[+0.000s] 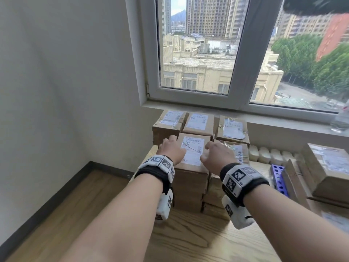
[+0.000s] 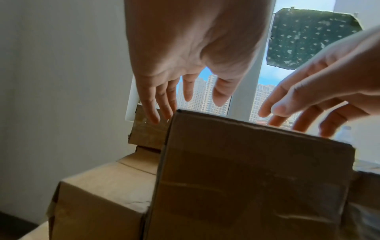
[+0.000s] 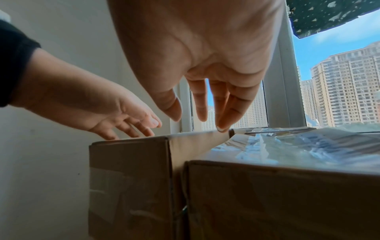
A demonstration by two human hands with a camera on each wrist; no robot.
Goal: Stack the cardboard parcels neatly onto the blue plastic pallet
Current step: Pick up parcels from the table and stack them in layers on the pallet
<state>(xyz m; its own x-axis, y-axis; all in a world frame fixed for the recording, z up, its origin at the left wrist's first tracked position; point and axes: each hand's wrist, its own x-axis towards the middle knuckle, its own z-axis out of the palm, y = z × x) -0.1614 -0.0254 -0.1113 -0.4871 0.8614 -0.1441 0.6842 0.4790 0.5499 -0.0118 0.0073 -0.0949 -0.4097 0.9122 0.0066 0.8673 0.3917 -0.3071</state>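
Note:
Several brown cardboard parcels with white labels are stacked under the window. The front top parcel (image 1: 192, 148) (image 2: 246, 170) (image 3: 131, 178) stands a little higher than its right neighbour (image 3: 287, 186). My left hand (image 1: 171, 148) (image 2: 188, 92) is over its left edge and my right hand (image 1: 217, 152) (image 3: 200, 110) is over its right edge. Both have straight, spread fingers and hold nothing. Whether the fingertips touch the cardboard I cannot tell. A strip of the blue plastic pallet (image 1: 279, 178), with round holes, shows to the right.
More parcels (image 1: 328, 167) are piled at the right edge. A white radiator (image 1: 272, 154) runs under the windowsill, where a clear bottle (image 1: 340, 120) stands. The stack rests on a light wooden surface (image 1: 188, 233). A white wall closes the left side.

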